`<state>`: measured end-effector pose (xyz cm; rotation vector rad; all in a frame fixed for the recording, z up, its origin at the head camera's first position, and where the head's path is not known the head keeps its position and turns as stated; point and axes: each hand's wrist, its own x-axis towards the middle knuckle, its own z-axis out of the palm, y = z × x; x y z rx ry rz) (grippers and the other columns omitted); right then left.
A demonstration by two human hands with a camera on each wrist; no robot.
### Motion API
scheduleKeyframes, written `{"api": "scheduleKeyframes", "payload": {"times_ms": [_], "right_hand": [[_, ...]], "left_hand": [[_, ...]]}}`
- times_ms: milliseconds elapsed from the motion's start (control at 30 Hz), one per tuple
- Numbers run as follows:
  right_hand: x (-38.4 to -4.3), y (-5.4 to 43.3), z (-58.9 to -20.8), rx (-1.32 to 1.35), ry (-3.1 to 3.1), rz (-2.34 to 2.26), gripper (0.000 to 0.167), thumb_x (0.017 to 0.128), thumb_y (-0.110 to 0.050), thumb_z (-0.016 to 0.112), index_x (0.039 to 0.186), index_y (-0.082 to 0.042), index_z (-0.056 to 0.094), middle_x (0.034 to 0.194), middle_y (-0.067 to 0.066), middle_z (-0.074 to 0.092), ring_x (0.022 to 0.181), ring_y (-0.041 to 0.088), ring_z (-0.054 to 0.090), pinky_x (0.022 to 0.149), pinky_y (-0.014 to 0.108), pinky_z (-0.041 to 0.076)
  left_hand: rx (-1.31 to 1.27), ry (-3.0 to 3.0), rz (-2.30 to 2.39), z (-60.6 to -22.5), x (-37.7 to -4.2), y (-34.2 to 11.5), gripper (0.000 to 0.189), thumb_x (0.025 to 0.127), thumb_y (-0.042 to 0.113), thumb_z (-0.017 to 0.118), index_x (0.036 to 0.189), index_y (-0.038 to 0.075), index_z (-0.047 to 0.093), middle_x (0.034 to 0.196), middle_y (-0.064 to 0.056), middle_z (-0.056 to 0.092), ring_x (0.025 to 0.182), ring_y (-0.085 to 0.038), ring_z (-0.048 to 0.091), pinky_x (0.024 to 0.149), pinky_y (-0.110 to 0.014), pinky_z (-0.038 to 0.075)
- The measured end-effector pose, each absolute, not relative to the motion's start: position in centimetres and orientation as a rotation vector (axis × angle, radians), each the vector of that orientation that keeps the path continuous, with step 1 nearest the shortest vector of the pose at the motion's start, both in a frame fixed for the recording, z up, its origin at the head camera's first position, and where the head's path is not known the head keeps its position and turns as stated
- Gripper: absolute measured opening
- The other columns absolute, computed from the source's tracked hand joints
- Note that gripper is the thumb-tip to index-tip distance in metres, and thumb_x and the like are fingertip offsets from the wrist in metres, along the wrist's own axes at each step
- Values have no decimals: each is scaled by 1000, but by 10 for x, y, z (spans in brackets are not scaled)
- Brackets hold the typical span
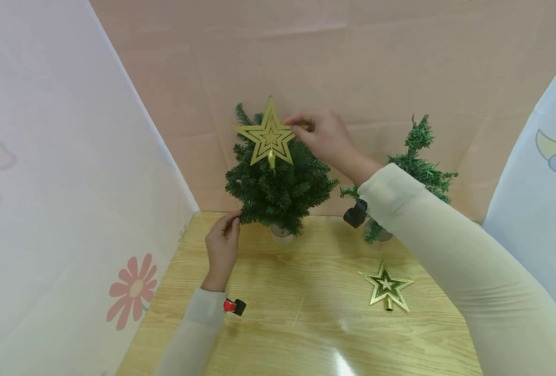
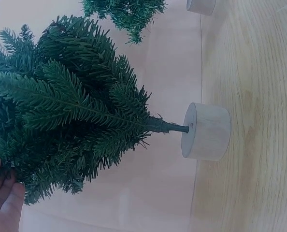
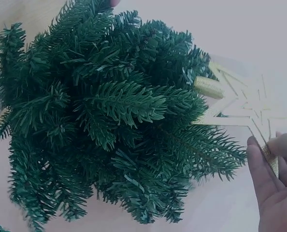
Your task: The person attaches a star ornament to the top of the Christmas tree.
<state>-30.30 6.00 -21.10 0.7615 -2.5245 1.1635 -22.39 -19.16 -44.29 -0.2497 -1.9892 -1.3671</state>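
Observation:
A gold star tree topper (image 1: 270, 137) stands upright before the top of a small green Christmas tree (image 1: 278, 190). My right hand (image 1: 324, 137) pinches the star by its right point, thumb and fingers on either side. The star's short tubular socket (image 3: 209, 87) lies against the upper branches in the right wrist view. Lower down, my left hand (image 1: 223, 237) pinches a branch tip at the tree's left edge. In the left wrist view its fingers (image 2: 10, 198) show among the needles. The tree rises on a thin stem from a round whitish base (image 2: 208, 131).
A second, thinner green tree (image 1: 421, 167) stands at the right, partly behind my right forearm. Another gold star topper (image 1: 386, 285) lies on the wooden table (image 1: 268, 324) in front of it. Fabric walls close in the back and both sides.

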Motion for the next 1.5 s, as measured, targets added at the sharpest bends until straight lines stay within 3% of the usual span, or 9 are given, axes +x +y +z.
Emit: {"api": "scheduleKeyframes", "payload": {"times_ms": [300,400,600,700,867,1000,1100,1200,1500], "right_hand": [[-292,55,-208,810,-2472,927,24,100,-17,58,119,-18,72,119,0,68,69,12,64,44,26,33],[-292,55,-209,821,-2463,899,23,100,-17,57,118,-18,72,118,-1,69,63,11,59,45,26,35],[-298,56,-213,832,-2437,897,26,102,-12,52,119,-17,71,121,-2,67,45,14,40,73,24,52],[-301,55,-215,828,-2427,895,27,102,-11,51,119,-16,70,121,-2,67,39,15,32,86,25,53],[-301,52,-216,825,-2417,893,25,101,-17,53,120,-17,69,121,-4,67,38,21,32,96,28,50],[-301,49,-217,827,-2424,902,25,101,-19,54,122,-16,67,122,-3,66,49,19,50,97,27,50],[-301,47,-217,829,-2424,908,25,101,-18,55,122,-14,67,122,-2,66,81,13,65,95,28,51],[-302,45,-216,832,-2423,903,25,100,-19,57,122,-13,67,121,-1,67,108,11,62,94,32,52],[-304,41,-220,787,-2436,909,28,98,-28,61,121,-13,67,122,0,66,112,13,61,94,34,51]], "left_hand": [[-235,-1994,-1382,-444,-225,-191,21,98,10,59,115,7,71,111,-11,67,103,-24,66,87,-24,54],[-243,-1990,-1375,-446,-227,-190,21,98,9,59,115,6,71,111,-11,67,102,-24,66,87,-26,55],[-253,-1987,-1379,-445,-228,-188,20,98,8,59,114,7,71,111,-9,68,103,-23,66,88,-24,54],[-250,-1986,-1390,-446,-229,-189,20,98,8,59,114,6,71,111,-10,68,103,-25,66,88,-25,55],[-259,-1974,-1390,-453,-236,-191,21,98,8,59,114,6,71,111,-10,68,103,-23,66,88,-23,54],[-273,-1959,-1386,-452,-236,-189,20,97,1,59,114,0,70,110,-17,67,102,-29,66,87,-18,53],[-284,-1949,-1403,-441,-229,-184,20,96,-4,58,113,-6,69,110,-23,66,102,-33,65,87,-17,52],[-284,-1953,-1400,-430,-221,-181,20,95,-6,57,112,-9,68,109,-25,66,101,-34,65,87,-18,52],[-297,-1936,-1390,-424,-217,-179,19,94,-7,58,111,-10,68,107,-25,66,100,-34,66,87,-19,53]]}}
